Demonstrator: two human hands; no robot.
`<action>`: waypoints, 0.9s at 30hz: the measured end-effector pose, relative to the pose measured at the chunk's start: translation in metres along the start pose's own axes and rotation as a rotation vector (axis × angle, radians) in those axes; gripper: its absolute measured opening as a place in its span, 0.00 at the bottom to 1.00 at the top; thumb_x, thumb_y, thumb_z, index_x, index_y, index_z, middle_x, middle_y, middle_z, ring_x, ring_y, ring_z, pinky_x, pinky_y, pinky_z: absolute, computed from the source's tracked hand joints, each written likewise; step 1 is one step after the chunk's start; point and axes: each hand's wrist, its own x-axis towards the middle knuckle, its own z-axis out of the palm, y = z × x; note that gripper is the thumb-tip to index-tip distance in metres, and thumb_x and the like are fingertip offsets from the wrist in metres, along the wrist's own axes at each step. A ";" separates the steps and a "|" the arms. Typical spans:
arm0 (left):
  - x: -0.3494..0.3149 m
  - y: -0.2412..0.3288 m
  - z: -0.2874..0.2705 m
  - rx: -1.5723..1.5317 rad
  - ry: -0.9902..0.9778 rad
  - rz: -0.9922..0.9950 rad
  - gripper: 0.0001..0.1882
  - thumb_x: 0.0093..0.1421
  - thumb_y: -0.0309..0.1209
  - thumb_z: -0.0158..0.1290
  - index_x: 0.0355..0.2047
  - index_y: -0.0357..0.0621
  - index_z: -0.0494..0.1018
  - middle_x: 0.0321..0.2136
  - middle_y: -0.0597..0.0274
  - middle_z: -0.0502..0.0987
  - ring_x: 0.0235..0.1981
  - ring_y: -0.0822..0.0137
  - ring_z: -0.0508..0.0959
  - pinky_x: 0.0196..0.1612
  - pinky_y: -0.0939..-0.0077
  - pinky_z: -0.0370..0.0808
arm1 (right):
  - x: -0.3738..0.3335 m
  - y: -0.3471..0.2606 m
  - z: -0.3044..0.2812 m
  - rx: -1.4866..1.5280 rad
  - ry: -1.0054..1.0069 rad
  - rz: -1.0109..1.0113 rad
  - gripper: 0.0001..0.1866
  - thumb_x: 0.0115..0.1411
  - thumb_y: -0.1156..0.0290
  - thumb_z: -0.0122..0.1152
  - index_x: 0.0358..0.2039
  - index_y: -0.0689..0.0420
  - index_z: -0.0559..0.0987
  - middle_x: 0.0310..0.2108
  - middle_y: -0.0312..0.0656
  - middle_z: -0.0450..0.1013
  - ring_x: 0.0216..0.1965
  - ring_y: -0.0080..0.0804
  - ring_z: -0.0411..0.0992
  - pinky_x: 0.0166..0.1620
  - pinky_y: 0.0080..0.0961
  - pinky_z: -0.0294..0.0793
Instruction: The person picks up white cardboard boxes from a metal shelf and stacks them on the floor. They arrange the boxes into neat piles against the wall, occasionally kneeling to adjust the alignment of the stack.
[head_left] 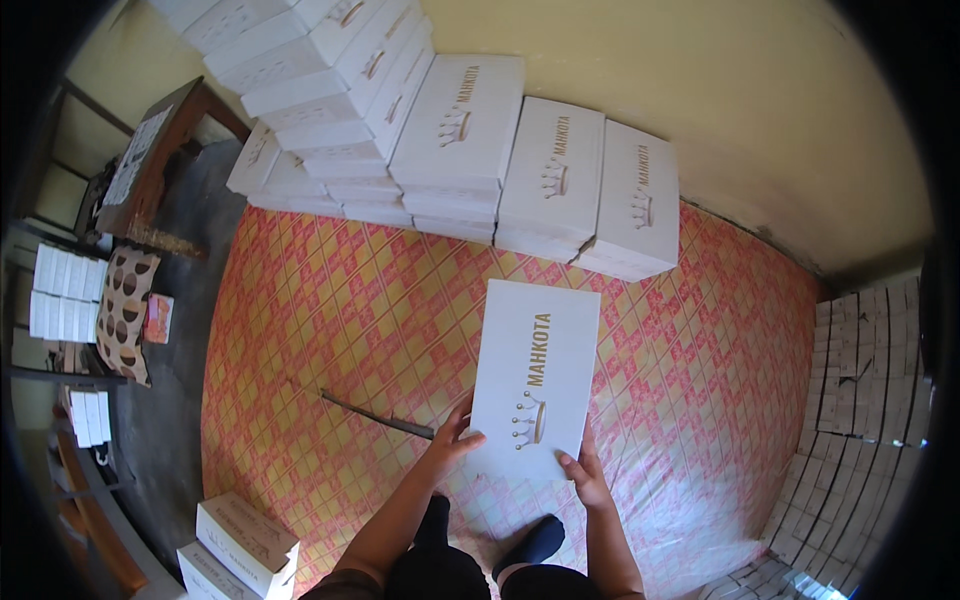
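Note:
A white cardboard box (500, 380) with gold lettering and a gold crown print is held up in front of me, above the patterned floor covering. My left hand (458, 436) grips its near left edge, thumb on the top face. On the near right edge my right hand (586, 472) has its thumb on top too. The fingers of both hands are partly hidden under and behind the box. Beyond it, similar white boxes (560, 215) stand along the wall, stacked higher toward the left.
A thin dark stick (375, 412) lies on the pink and yellow floor covering (300, 320). More white boxes (240, 540) are at the lower left. Many small packs (860, 400) are piled along the right. A wooden table (150, 160) and a dotted cushion (128, 310) are at the left.

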 end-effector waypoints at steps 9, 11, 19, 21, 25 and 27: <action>-0.017 0.005 -0.003 -0.165 0.053 0.018 0.41 0.50 0.31 0.54 0.61 0.44 0.46 0.59 0.59 0.54 0.58 0.62 0.56 0.56 0.64 0.56 | -0.001 -0.018 0.027 -0.005 0.015 0.018 0.44 0.53 0.69 0.54 0.62 0.61 0.38 0.63 0.45 0.41 0.63 0.34 0.39 0.62 0.30 0.39; -0.019 0.005 -0.004 -0.163 0.062 0.044 0.41 0.50 0.30 0.54 0.61 0.44 0.46 0.58 0.58 0.54 0.58 0.62 0.56 0.56 0.65 0.57 | 0.000 -0.020 0.029 -0.002 0.018 0.018 0.45 0.52 0.67 0.55 0.62 0.62 0.38 0.63 0.45 0.41 0.63 0.34 0.40 0.61 0.30 0.40; -0.040 0.022 0.007 -0.129 0.140 0.054 0.40 0.51 0.33 0.54 0.61 0.43 0.46 0.58 0.57 0.55 0.55 0.63 0.59 0.55 0.66 0.58 | -0.016 -0.039 0.045 0.042 0.052 0.040 0.42 0.53 0.67 0.54 0.62 0.61 0.41 0.62 0.45 0.45 0.62 0.34 0.43 0.61 0.31 0.42; -0.051 0.033 0.013 -0.128 0.149 0.049 0.40 0.51 0.35 0.54 0.61 0.42 0.46 0.58 0.58 0.54 0.54 0.63 0.60 0.55 0.66 0.58 | -0.025 -0.051 0.051 0.063 0.069 0.050 0.41 0.54 0.68 0.54 0.62 0.61 0.42 0.62 0.45 0.46 0.62 0.34 0.44 0.61 0.31 0.43; -0.081 0.061 0.019 -0.133 0.160 0.038 0.41 0.51 0.39 0.54 0.61 0.43 0.45 0.59 0.59 0.53 0.51 0.66 0.63 0.53 0.68 0.60 | -0.044 -0.087 0.074 0.117 0.109 0.067 0.40 0.54 0.69 0.53 0.62 0.60 0.43 0.61 0.45 0.47 0.61 0.35 0.46 0.60 0.31 0.44; -0.101 0.080 0.025 -0.194 0.167 0.032 0.42 0.51 0.41 0.54 0.61 0.43 0.45 0.59 0.60 0.52 0.49 0.68 0.64 0.51 0.70 0.61 | -0.054 -0.109 0.089 0.156 0.132 0.070 0.39 0.54 0.70 0.52 0.62 0.60 0.44 0.61 0.45 0.48 0.61 0.35 0.46 0.60 0.31 0.45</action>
